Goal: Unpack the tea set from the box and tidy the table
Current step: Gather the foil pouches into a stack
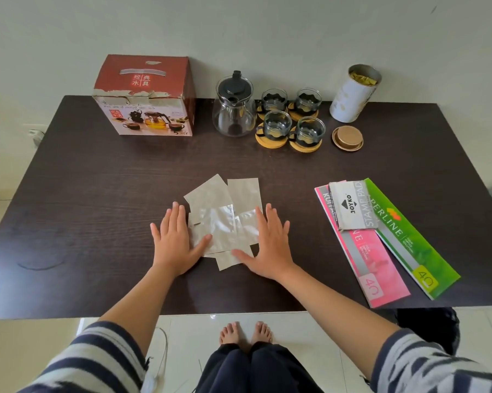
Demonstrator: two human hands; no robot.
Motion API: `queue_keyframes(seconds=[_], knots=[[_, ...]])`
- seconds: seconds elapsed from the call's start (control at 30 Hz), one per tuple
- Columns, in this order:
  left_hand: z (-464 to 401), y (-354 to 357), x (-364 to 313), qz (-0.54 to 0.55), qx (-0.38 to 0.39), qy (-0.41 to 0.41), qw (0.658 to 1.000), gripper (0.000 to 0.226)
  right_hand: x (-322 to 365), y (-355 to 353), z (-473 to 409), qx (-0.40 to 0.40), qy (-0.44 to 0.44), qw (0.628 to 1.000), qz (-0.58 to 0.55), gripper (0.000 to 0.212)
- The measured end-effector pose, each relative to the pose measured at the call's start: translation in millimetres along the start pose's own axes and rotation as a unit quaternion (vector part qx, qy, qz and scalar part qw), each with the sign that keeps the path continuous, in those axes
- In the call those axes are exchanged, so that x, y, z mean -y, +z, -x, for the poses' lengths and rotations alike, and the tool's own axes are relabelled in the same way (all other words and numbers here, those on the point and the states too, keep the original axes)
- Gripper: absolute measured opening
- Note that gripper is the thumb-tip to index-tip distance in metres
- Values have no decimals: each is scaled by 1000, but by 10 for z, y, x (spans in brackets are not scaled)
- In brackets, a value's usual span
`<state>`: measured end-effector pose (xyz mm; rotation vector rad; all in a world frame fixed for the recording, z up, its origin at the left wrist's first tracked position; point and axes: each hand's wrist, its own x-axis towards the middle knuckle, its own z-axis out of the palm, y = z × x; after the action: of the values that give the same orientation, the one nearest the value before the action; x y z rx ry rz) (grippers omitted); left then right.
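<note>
while both hands lie flat on the dark table (97,177), a loose pile of silvery packets (225,217) sits between them near the table's near edge. the left hand (175,239) rests palm down with straight, spread fingers, its thumb lying on the left edge of the pile. the right hand (268,242) is likewise flat and spread, its thumb on the pile's near right corner and its fingers over the right side of the packets. neither hand grips anything; the two are apart, one on each side of the pile.

at the far left of the table stands the red tea set box (145,97), upright, its top flaps down and the cardboard torn along the front edge. just to its right stands the glass teapot (233,109) with a black lid. right of the teapot, four glass cups (291,120) sit in a two-by-two group, each on a round wooden coaster. further right, a white cylindrical tin (354,95) stands open with yellowish packets inside, and its lid (347,138) lies on the table just in front of it.

on the right side of the table lie a pink folder (375,259) and a green folder (418,248) side by side, with a grey stamp pad box (352,205) on top of them at their far ends.
</note>
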<state>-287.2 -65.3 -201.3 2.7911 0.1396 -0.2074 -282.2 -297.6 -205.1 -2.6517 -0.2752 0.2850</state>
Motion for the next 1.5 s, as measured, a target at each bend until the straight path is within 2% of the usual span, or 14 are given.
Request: queue_keyframes(seconds=[0.13, 0.27, 0.37, 0.47, 0.53, 0.6, 0.73, 0.83, 0.97, 1.07, 1.17, 1.23, 1.4, 1.5], knots=[[-164, -42, -41, 17, 20, 20, 999, 93, -9, 46, 45, 61, -17, 992, 112, 116], [-242, 29, -134, -6, 60, 68, 996, 83, 119, 54, -145, 58, -4, 993, 101, 105], [-193, 66, -195, 50, 31, 73, 996, 79, 167, 23, -241, 42, -18, 996, 73, 104], [-119, 83, -176, 74, -17, 56, 996, 89, 125, -91, -369, -19, -29, 999, -3, 104], [-80, 87, -162, 58, -28, 31, 997, 101, 93, -182, -550, -42, 14, 999, -29, 102], [-58, 89, -166, 23, -2, 18, 1000, 115, 87, -252, -777, -25, 53, 998, -30, 101], [-76, 97, -183, -53, 40, 13, 998, 140, 180, -284, -1095, 52, 56, 996, -55, 94], [-102, 88, -189, -58, 42, 8, 997, 141, 282, -221, -1120, 69, 45, 995, -56, 89], [-88, 67, -196, -47, 34, 10, 998, 136, 395, -36, -863, 40, 13, 995, -94, 85], [-82, 44, -201, -39, 32, 11, 999, 136, 475, 37, -655, -17, -4, 989, -147, 83], [-88, 41, -195, -34, 42, 9, 999, 139, 510, -49, -793, -79, 5, 985, -153, 78], [-93, 43, -185, -38, 45, 9, 998, 141, 544, -142, -1008, -57, 6, 990, -127, 79], [-89, 33, -196, -37, 48, 5, 998, 142, 660, -178, -1292, 65, 0, 997, -49, 80], [-87, 45, -177, -27, 39, 4, 999, 142, 714, -122, -1129, 61, -3, 992, -110, 71]])
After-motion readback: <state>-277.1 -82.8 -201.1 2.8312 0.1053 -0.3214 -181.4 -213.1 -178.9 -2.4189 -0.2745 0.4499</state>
